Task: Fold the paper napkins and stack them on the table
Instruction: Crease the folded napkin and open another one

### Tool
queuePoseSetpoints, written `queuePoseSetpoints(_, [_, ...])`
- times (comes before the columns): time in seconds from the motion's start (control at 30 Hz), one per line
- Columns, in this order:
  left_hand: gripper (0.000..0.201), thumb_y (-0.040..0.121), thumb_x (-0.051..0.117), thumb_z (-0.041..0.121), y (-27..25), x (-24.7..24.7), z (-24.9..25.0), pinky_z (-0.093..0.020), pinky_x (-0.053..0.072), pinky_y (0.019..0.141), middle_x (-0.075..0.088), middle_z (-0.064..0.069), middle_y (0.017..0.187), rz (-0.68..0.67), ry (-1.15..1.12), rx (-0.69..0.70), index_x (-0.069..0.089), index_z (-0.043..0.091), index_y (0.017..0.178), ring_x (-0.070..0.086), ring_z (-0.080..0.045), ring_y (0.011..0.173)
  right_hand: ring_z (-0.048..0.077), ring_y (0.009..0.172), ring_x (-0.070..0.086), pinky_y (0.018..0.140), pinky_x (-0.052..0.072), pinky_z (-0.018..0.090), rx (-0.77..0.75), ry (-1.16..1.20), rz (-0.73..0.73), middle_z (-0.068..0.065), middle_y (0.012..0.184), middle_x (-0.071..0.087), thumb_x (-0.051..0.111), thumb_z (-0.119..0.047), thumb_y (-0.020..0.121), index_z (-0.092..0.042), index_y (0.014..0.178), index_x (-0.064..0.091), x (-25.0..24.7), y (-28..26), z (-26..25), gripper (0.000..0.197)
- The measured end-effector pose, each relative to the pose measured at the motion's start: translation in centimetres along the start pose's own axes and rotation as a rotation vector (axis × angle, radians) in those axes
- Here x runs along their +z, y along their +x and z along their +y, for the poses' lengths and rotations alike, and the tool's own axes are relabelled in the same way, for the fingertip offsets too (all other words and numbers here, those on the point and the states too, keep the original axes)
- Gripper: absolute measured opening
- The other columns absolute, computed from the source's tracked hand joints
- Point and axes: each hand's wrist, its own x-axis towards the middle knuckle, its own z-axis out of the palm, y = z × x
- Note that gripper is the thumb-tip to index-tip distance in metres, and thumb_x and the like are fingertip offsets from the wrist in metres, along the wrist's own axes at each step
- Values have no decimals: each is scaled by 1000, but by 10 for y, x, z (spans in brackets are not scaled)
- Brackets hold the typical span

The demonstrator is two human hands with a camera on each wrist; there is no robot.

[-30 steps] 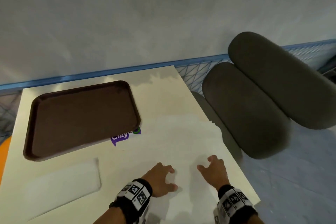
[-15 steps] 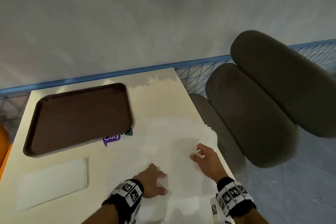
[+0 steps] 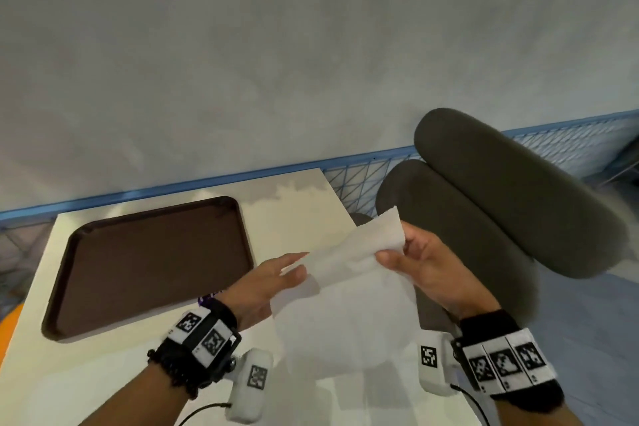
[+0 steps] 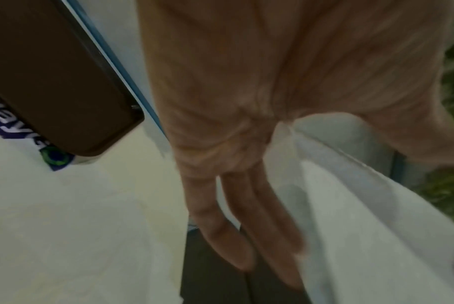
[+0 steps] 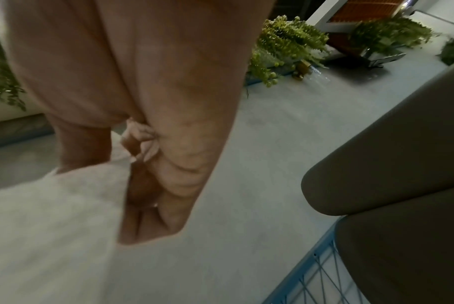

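1. The left hand (image 3: 266, 282) pinches the near-left edge of the white paper napkin (image 3: 349, 294) between thumb and straight fingers (image 4: 246, 222).
2. The right hand (image 3: 428, 273) pinches its far corner, fingers curled.
3. The napkin hangs between both hands above the cream tabletop (image 3: 294, 204), its top edge rising from left to right.
4. A brown plastic tray (image 3: 148, 263) lies left of the left hand.

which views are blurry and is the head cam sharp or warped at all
Head view: fairly sharp, wide-angle bowing; the napkin casts a soft shadow on the table. Left wrist view: motion blur on the left hand. Right wrist view: dim, the right hand soft, plants behind sharper.
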Motion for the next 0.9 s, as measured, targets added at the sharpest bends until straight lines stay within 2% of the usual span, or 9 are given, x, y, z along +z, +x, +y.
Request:
queuePoseSetpoints(0.1, [68,66,92,22,-20,-3,20,-49,53,98,67,-19,124,-34,59,45,63,7,126,68,-34,108,38,108,68,93,57,49,4,77,156,17,119,71,63,-3,91,-4,125,62,9,-7,2,34])
queuePoseSetpoints(0.17, [70,69,88,7,-33,-8,29,-58,48,102,68,-17,123,36,69,83,57,13,132,66,-38,113,38,107,69,92,58,49,18,130,233,17,120,71,62,-3,92,-5,124,62,17,-14,6,32])
queuePoseSetpoints(0.33, [87,62,91,27,-72,-23,56,-61,49,98,74,-6,114,113,267,255,48,36,137,69,-39,102,43,109,68,99,49,63,98,105,183,18,115,73,70,-8,88,-7,118,70,45,-20,16,30])
queuePoseSetpoints(0.43, [93,68,81,7,-92,-32,64,-48,54,95,73,-3,118,160,185,271,34,37,143,71,-24,107,44,109,67,101,47,64,61,183,208,20,114,73,77,-17,85,-8,114,74,65,-17,13,30])
queuePoseSetpoints(0.5, [90,65,82,4,-103,-38,64,-42,60,85,74,-3,114,159,86,214,38,33,139,72,-24,104,43,109,67,102,48,61,31,245,200,22,115,72,79,-19,82,-10,111,75,76,-14,6,31])
queuePoseSetpoints(0.6, [103,45,98,35,-113,-47,66,-44,60,86,72,-7,117,139,102,173,52,19,136,70,-29,106,42,109,68,98,53,55,-6,261,166,19,114,73,68,-12,85,-13,107,77,89,-9,-3,24])
queuePoseSetpoints(0.67, [103,42,97,44,-116,-50,71,-44,60,87,73,-7,116,189,108,216,55,24,133,71,-31,104,43,108,68,96,54,55,-42,247,151,19,113,73,67,-13,86,-14,107,77,93,-6,-8,23])
queuePoseSetpoints(0.77, [75,68,86,19,-121,-50,79,-38,62,79,76,-14,104,270,82,296,50,30,132,74,-30,91,40,108,68,96,54,55,-78,250,142,17,115,73,80,-30,81,-15,109,76,93,1,-13,33])
queuePoseSetpoints(0.9, [61,74,76,9,-126,-49,86,-42,62,79,76,-15,102,349,91,329,52,26,127,74,-34,91,37,110,69,95,56,49,-106,277,104,16,118,72,87,-44,68,-16,110,76,93,6,-16,52])
